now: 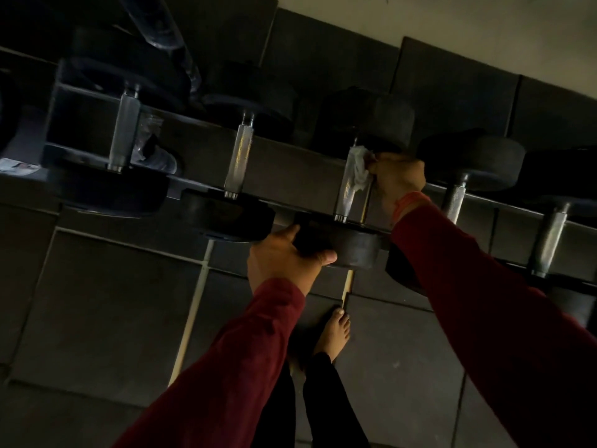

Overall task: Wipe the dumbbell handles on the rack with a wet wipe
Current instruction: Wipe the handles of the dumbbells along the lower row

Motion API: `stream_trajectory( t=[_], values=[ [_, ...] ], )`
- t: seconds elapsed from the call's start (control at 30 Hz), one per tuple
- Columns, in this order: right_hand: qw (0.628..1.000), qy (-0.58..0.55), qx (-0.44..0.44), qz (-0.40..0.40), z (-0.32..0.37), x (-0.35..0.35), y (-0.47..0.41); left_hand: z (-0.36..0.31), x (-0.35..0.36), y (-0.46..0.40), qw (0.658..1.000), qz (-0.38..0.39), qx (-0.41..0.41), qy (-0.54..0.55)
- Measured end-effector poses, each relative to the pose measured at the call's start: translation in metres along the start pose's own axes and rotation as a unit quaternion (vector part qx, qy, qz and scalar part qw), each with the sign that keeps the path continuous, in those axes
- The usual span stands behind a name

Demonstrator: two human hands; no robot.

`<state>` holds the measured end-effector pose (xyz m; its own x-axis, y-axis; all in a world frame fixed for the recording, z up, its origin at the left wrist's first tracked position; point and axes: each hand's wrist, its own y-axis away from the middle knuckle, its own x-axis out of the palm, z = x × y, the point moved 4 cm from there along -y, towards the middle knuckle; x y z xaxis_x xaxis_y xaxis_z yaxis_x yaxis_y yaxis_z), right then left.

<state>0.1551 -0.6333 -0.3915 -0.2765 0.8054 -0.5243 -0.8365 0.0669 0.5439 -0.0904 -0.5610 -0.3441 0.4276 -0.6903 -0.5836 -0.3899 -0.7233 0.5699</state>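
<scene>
Head view looks steeply down at a dim rack of dumbbells, tilted across the frame. The right hand pinches a crumpled white wet wipe and presses it against the upper part of a knurled metal handle, its fingers curled round the cloth. This handle belongs to the third dumbbell from the left; its far head sits above the hand and its near head is the dark disc toward the person. The left hand grips that near head from its left edge, thumb along the underside and fingers wrapped over the top. Both arms wear dark red sleeves, and an orange thread circles the right wrist.

To the left on the same rack rest two more dumbbells with bare silver handles, one just beside the wiped one and a larger one further along. To the right, another dumbbell handle is partly hidden behind the right forearm, and one more lies near the frame edge. Below the rack, dark rubber floor tiles show pale seams, and a bare foot stands on them between the arms, under black trouser legs.
</scene>
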Motion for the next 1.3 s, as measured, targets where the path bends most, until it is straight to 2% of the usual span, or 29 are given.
stream_trajectory(
  t=[0.13, 0.2, 0.3, 0.37, 0.47, 0.57, 0.7, 0.77, 0.93, 1.03, 1.13, 1.3],
  values=[
    [0.998, 0.038, -0.027, 0.037, -0.008, 0.004, 0.006, 0.0, -0.001, 0.001, 1.0, 0.002, -0.006, 0.011],
    [0.995, 0.008, -0.009, 0.1, -0.019, 0.003, 0.003, 0.001, 0.0, 0.001, 1.0, 0.004, -0.004, 0.01],
    [0.985, 0.028, -0.057, 0.16, -0.021, 0.003, 0.004, 0.003, 0.001, -0.001, 1.0, 0.002, -0.004, 0.007],
    [0.988, 0.042, -0.069, 0.132, -0.014, 0.004, 0.0, 0.005, 0.003, -0.002, 1.0, -0.001, -0.002, 0.002],
    [0.994, 0.038, -0.03, 0.094, -0.015, 0.006, -0.012, 0.005, 0.002, -0.002, 1.0, -0.004, -0.003, 0.005],
    [0.992, 0.007, 0.022, 0.125, -0.028, 0.003, 0.001, 0.003, 0.001, 0.0, 1.0, -0.003, -0.005, 0.005],
    [0.987, 0.034, 0.014, 0.158, -0.035, 0.0, 0.011, 0.003, 0.002, 0.0, 1.0, 0.001, -0.001, 0.007],
    [0.987, 0.051, 0.012, 0.154, -0.023, 0.0, 0.008, 0.005, 0.004, -0.001, 1.0, 0.001, -0.002, 0.004],
    [0.992, -0.013, 0.02, 0.125, -0.005, 0.001, 0.009, 0.008, 0.006, -0.004, 1.0, -0.005, -0.002, -0.007],
    [0.991, 0.05, 0.018, 0.127, -0.023, -0.006, 0.023, 0.008, 0.006, -0.004, 1.0, -0.001, -0.003, -0.01],
    [0.983, 0.122, -0.019, 0.134, -0.033, -0.01, 0.029, 0.008, 0.006, -0.004, 1.0, -0.001, -0.007, -0.006],
    [0.991, 0.083, -0.089, 0.056, -0.006, -0.01, 0.022, 0.008, 0.006, -0.004, 1.0, -0.009, -0.006, -0.001]
  ],
)
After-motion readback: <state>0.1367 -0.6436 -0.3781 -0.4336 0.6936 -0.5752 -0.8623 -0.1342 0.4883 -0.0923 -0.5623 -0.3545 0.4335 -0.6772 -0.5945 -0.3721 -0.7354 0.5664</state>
